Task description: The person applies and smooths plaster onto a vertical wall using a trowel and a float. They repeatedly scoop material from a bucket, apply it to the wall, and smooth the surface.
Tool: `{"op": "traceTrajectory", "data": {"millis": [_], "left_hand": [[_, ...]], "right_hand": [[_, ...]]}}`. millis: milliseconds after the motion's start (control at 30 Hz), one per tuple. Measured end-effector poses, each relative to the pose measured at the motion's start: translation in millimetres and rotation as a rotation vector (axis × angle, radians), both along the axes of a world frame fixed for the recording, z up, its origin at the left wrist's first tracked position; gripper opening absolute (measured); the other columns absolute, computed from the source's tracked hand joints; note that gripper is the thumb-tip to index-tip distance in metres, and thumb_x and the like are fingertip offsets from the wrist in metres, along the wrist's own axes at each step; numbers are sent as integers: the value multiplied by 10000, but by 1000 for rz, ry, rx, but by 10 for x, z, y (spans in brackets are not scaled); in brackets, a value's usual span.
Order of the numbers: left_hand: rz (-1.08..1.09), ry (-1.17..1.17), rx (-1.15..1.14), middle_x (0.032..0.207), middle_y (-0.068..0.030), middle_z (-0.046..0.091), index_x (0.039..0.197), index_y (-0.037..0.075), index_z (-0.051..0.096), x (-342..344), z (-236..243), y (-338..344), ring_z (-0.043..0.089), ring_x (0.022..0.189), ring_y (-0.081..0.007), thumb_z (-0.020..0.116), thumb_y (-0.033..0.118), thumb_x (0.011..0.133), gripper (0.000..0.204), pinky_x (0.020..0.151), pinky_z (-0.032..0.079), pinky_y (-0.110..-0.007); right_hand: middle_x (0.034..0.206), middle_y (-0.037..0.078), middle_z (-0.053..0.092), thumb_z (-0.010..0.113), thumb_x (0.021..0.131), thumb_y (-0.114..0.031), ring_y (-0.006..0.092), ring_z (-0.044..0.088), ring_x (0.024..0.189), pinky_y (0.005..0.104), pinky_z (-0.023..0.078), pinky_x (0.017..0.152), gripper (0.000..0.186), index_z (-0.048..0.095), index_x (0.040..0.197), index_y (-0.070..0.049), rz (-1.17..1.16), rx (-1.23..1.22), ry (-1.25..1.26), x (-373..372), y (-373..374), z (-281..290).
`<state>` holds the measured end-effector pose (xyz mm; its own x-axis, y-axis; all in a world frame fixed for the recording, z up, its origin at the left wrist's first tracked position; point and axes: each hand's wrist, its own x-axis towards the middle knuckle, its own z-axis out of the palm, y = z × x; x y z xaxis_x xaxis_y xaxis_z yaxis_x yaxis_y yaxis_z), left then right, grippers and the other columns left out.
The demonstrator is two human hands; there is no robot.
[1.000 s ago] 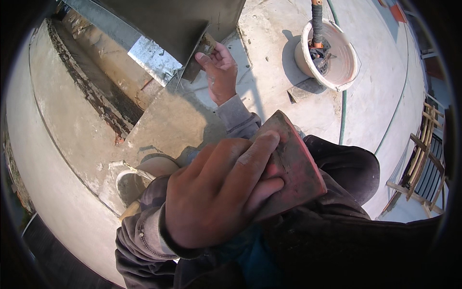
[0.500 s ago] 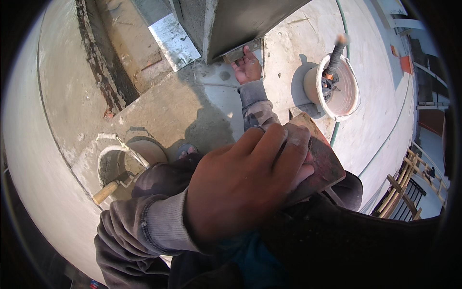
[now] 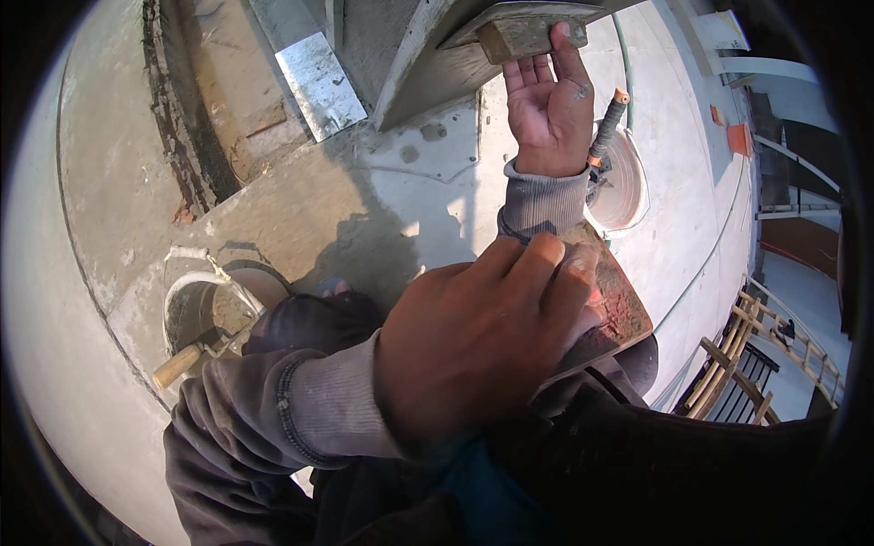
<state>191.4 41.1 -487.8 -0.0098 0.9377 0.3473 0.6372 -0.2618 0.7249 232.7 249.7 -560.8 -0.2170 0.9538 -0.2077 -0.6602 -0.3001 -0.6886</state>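
My left hand (image 3: pixel 482 346) fills the foreground, its fingers wrapped over the top of a flat reddish-brown board (image 3: pixel 619 314) held close to my body. My right hand (image 3: pixel 551 105) reaches away from me, palm showing. Its fingertips press against a small wooden float (image 3: pixel 528 32) that sits flat on a grey plastered surface (image 3: pixel 410 45). Both arms wear grey sleeves. The right forearm is hidden behind the board.
A white basin (image 3: pixel 633 196) with an orange-tipped tool handle (image 3: pixel 608 123) stands on the concrete just right of my right hand. A bucket (image 3: pixel 191 305) with a wooden-handled tool (image 3: pixel 177 366) sits at the left. A shiny metal sheet (image 3: pixel 319 82) leans at the top. A wooden railing (image 3: pixel 756 355) stands at the right.
My right hand has moved further up the grey surface with the float. The left hand keeps its hold on the board. The view has tilted, bringing the bucket into sight.
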Motion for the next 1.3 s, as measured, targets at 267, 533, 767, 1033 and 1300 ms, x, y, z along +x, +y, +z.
{"op": "traceTrajectory", "data": {"millis": [267, 533, 767, 1033, 1300], "left_hand": [[-24, -141, 115, 958, -91, 609, 1247, 28, 627, -73, 97, 17, 641, 783, -226, 754, 216, 860, 449, 599, 534, -323], [-45, -61, 185, 977, -91, 592, 1251, 28, 639, -20, 13, 67, 630, 777, -201, 761, 285, 875, 471, 612, 528, -291], [-48, -136, 190, 966, -98, 611, 1240, 38, 658, -77, 153, -31, 658, 818, -227, 774, 230, 857, 443, 660, 549, -317], [-257, -422, 277, 1054, -146, 674, 1298, 3, 605, -150, 210, -73, 667, 769, -267, 770, 165, 840, 513, 698, 561, -355], [-202, -1279, -42, 1211, -161, 643, 1335, -43, 512, -93, 130, 74, 668, 1055, -231, 427, 218, 1080, 375, 865, 556, -336]], "right_hand": [[1313, 155, 555, 651, 986, -126, 304, 540, 1277, 519, 433, 1154, 411, 479, 1339, -4, -40, 257, 134, 396, 91, 555], [1167, 61, 610, 676, 974, -204, 241, 562, 1126, 517, 427, 1060, 243, 623, 1187, -100, 99, -305, -65, 123, -133, -1029], [1216, 142, 583, 647, 988, -149, 300, 595, 1165, 479, 517, 1044, 276, 594, 1228, -23, 80, -124, 66, 24, -124, -51], [1267, 204, 573, 638, 982, -55, 370, 563, 1278, 518, 491, 1121, 418, 410, 1316, 51, 92, 191, 214, 104, -17, 1637], [1294, 143, 598, 621, 1000, -181, 294, 600, 1203, 467, 488, 1073, 448, 480, 1391, -15, 423, 299, 117, 1011, 119, 1714]]}}
